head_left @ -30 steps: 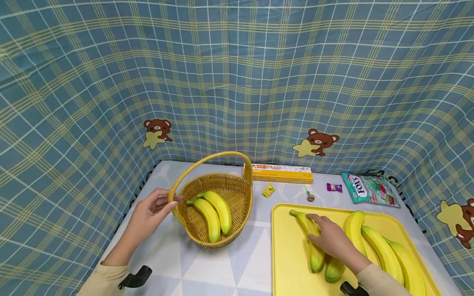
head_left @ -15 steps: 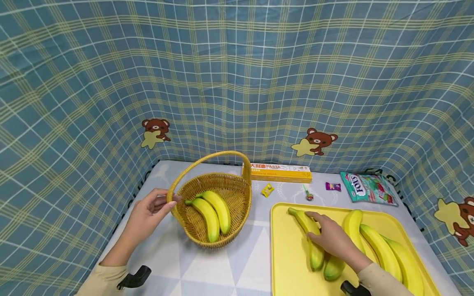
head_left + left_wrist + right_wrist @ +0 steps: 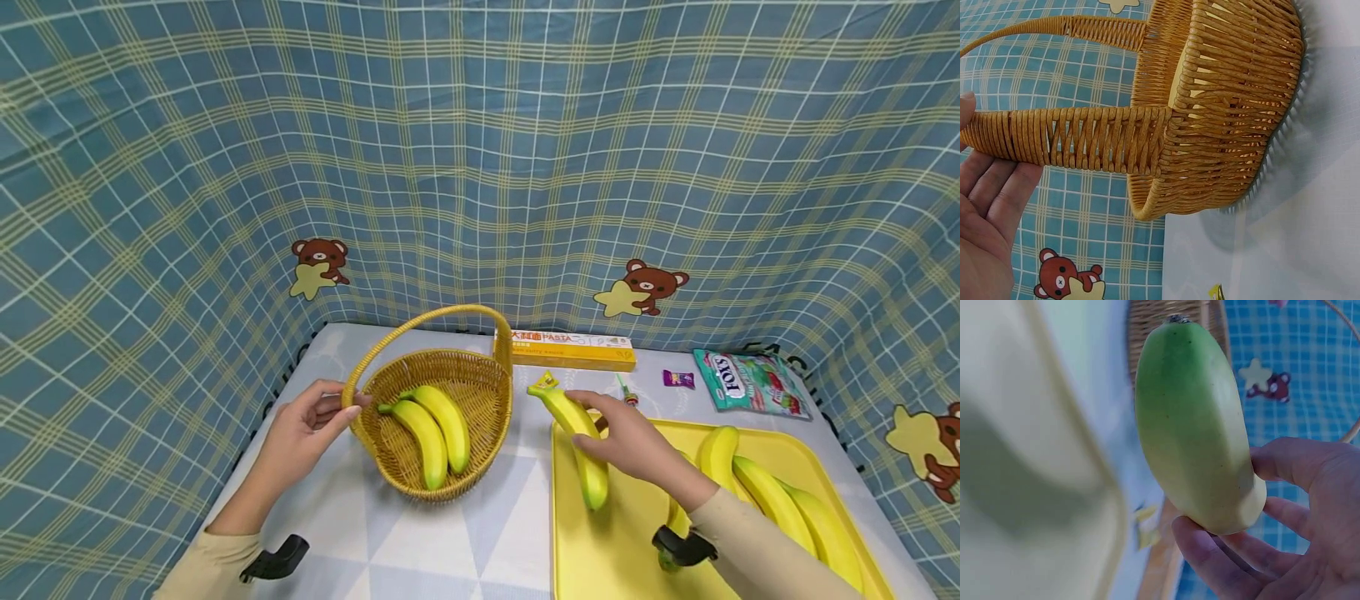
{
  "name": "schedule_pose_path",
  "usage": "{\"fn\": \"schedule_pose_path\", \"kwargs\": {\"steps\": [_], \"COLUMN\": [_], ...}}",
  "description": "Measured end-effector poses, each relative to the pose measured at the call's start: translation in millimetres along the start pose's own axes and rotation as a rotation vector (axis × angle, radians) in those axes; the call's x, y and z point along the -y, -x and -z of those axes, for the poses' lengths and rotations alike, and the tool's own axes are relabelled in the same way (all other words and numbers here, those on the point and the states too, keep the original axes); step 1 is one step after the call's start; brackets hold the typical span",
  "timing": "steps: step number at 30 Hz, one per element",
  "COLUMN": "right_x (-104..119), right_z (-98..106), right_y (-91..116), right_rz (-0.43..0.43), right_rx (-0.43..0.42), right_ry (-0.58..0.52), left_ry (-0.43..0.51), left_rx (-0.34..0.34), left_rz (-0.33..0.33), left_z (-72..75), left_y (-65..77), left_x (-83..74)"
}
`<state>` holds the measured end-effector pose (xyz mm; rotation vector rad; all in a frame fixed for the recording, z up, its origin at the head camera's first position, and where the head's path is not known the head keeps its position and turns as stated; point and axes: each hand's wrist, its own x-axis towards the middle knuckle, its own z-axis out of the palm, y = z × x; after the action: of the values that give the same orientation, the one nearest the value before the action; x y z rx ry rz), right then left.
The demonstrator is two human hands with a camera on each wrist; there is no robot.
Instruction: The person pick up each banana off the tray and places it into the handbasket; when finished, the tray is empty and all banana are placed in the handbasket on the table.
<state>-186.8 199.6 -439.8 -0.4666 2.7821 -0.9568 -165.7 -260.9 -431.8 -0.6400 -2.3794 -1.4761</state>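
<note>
Pinched a banana (image 3: pixel 570 423) between the thumb and fingers of the right hand (image 3: pixel 628 436), above the far left corner of the yellow tray (image 3: pixel 592 558). Lay just left of that palm and to the right of the wicker basket (image 3: pixel 486 408), with the long axis slanting from the stem at far left to the blunt end at near right. Gripped the basket's handle (image 3: pixel 1029 136) on its left side with the left hand (image 3: pixel 306 429), across the basket and well apart from the banana. Looked plump and gently curved, yellow along the body, greener toward the blunt end, with small dark specks and a dark tip
</note>
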Motion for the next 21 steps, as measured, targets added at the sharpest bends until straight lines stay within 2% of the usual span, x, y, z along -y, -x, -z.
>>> {"fn": "schedule_pose_path", "kwargs": {"steps": [6,12,21], "right_x": [43,73,95], "right_z": [-3,-18,-43], "right_y": [-33,-70,-118], "right_rz": [0.106,0.145,0.175], "right_rx": [0.019,0.058,0.044], "right_ry": [-0.023,-0.056,0.114], "left_ry": [0.012,0.02,0.019], "left_rx": [-0.004,0.001,0.006], "left_rz": [-0.009,-0.004,-0.004], "left_z": [1.6,1.5,0.9], "left_y": [1.1,1.4,0.3], "left_x": [1.3,1.1,1.5]}}
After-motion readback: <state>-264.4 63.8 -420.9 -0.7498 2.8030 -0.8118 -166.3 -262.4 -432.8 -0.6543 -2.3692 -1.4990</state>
